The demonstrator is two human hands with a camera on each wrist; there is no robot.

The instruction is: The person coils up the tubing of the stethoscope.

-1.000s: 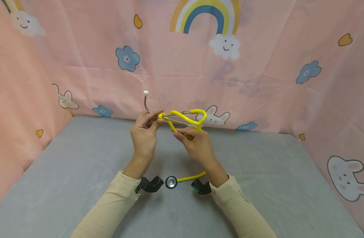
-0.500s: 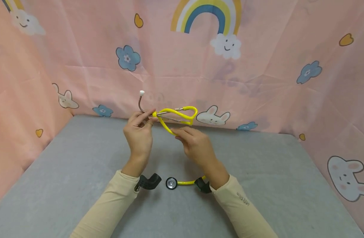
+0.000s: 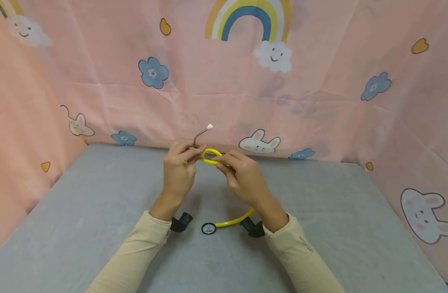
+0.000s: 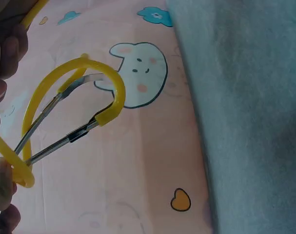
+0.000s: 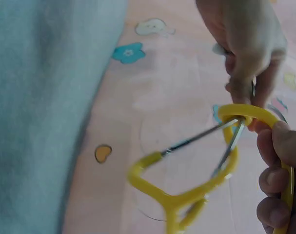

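A yellow stethoscope [image 3: 213, 150] is held up between my two hands above the table. My left hand [image 3: 179, 169] pinches it where the tubing [image 5: 255, 111] wraps round the metal ear tubes [image 5: 196, 138]. Close beside, my right hand [image 3: 247, 179] pinches a stretch of the tubing between thumb and fingers. One white eartip [image 3: 209, 127] sticks up on its bent metal end past my left fingers. The forked tubing [image 4: 119, 92] shows in both wrist views but is mostly hidden in the head view. Below, the round chest piece [image 3: 208, 228] lies on the table, its tube running behind my right wrist.
A grey cloth-covered table [image 3: 110, 211] spreads under both arms. Pink printed fabric [image 3: 319, 118] hangs along its back and sides. Black camera mounts [image 3: 181, 222] stick out inward from both wrists, near the chest piece.
The stethoscope's upper part has turned, so its forked loop no longer reaches out to the right. Eartip and left hand have shifted right, and my hands are closer together.
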